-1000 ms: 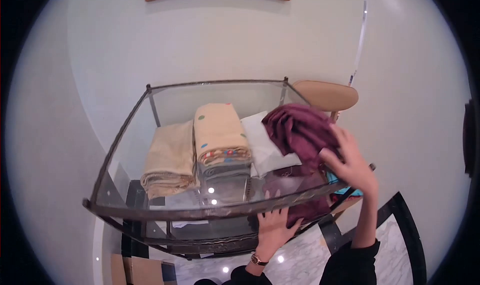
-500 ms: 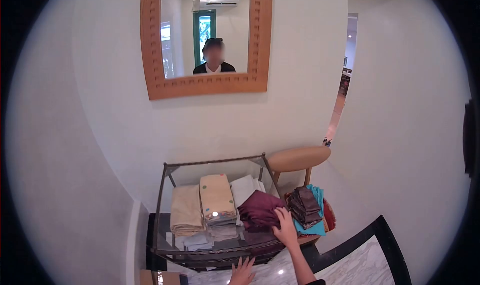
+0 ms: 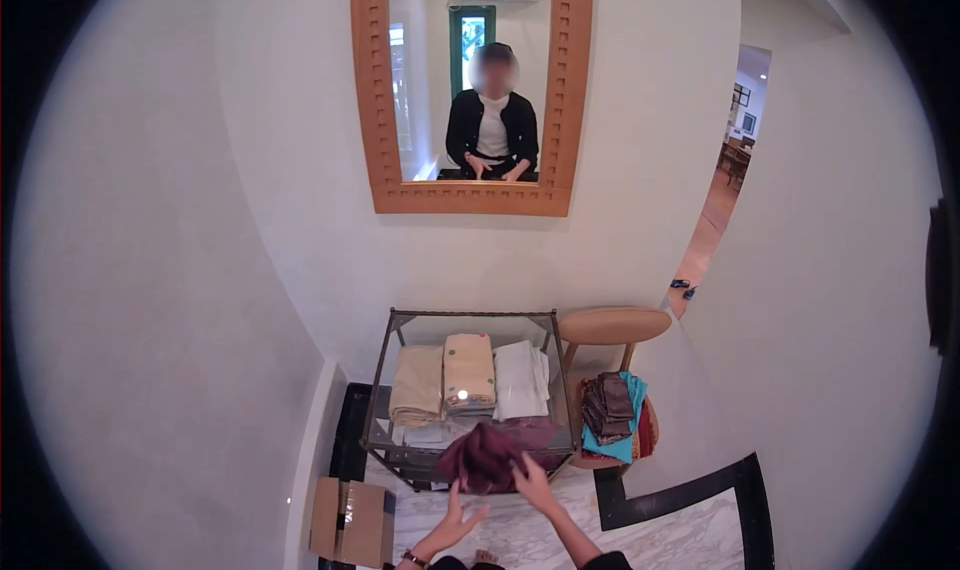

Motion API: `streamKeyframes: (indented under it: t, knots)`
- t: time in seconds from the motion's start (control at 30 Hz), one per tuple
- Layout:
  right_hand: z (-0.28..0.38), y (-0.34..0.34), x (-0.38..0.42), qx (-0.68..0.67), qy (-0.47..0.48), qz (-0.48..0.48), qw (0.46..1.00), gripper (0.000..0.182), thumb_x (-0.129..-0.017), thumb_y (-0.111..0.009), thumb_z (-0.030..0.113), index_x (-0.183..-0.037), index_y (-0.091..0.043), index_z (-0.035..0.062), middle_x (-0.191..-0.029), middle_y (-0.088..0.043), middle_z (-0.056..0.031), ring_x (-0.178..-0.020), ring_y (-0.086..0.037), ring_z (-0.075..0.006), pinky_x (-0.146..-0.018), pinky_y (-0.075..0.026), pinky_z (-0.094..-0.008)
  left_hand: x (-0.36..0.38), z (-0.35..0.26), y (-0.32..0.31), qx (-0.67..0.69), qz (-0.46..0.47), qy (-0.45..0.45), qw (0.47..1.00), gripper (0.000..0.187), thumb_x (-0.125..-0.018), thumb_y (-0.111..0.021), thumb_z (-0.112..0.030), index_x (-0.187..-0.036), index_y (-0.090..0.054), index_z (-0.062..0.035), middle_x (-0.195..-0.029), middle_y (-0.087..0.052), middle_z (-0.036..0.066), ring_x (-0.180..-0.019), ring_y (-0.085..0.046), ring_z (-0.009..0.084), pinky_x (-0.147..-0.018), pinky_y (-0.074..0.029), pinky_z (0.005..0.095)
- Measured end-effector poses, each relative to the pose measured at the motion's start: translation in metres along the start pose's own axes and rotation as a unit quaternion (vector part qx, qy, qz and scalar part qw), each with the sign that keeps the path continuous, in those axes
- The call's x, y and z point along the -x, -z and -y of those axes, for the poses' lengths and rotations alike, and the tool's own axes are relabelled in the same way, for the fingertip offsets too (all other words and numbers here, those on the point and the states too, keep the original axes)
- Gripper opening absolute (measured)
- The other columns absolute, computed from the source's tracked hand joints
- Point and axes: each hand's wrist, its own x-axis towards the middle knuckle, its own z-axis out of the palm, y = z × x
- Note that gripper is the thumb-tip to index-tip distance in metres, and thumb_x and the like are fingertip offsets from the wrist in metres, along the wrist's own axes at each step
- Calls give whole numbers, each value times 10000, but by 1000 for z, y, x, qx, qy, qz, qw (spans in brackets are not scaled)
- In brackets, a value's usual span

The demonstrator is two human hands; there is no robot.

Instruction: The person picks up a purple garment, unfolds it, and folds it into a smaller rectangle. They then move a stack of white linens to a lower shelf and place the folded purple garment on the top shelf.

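Note:
My right hand (image 3: 533,487) grips the lower right edge of a maroon cloth (image 3: 485,455), bunched up in front of the glass-topped metal table (image 3: 385,440). My left hand (image 3: 455,522) is open just below the cloth, fingers spread, touching or nearly touching its underside. On the table lie a folded beige cloth (image 3: 417,385), a cream dotted cloth (image 3: 469,371) on a grey stack, and a white cloth (image 3: 520,379).
A wooden chair (image 3: 612,326) to the right of the table carries a pile of brown, teal and red cloths (image 3: 612,412). A cardboard box (image 3: 348,520) stands on the floor at the left. A wood-framed mirror (image 3: 470,90) hangs above, showing a person's reflection.
The maroon cloth has come off the table's right side and now hangs bunched in front of it. The view has pulled back farther from the table. My left hand has risen towards the cloth.

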Motion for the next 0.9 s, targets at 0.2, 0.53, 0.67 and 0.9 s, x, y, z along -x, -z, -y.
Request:
streamKeyframes:
  t: [0.2,0.53,0.67,0.9]
  knots:
    - [90,-38,66,-152,-66,124,978,376,-960,-609,223,-1252,-562,-10,-1085,-646,-109,-911,-603,-149,-802,-487,-292,-18,-17,14,76,-138,7,988,613,-983,-570,-333,-1327,-310,103,-1297,-519,196,-1214,-484,229,-1029,-381,325]
    - [108,-76,3,-159,-24,106,981,421,-936,-656,203,-1272,-537,-19,-1193,-615,-98,-1012,-599,-138,-849,-485,-255,-84,-3,103,98,-110,60,987,631,-1007,-498,-414,-1400,-369,62,-1322,-504,139,-1180,-480,170,-1010,-376,280]
    - [133,-83,-42,-188,-69,91,975,435,-918,-684,210,-1261,-555,-25,-1092,-662,-65,-941,-599,-101,-839,-489,-244,-126,4,161,76,-38,20,996,451,-1034,-471,-299,-1401,-457,-38,-1272,-567,26,-1127,-523,107,-971,-426,260]
    - [129,-77,-68,-144,-98,76,982,342,-948,-642,211,-1203,-607,-14,-1021,-677,-27,-914,-587,-74,-807,-484,-227,-153,-10,187,-19,1,76,997,437,-1046,-409,-337,-1336,-492,-21,-1189,-575,15,-1031,-528,102,-911,-441,267]
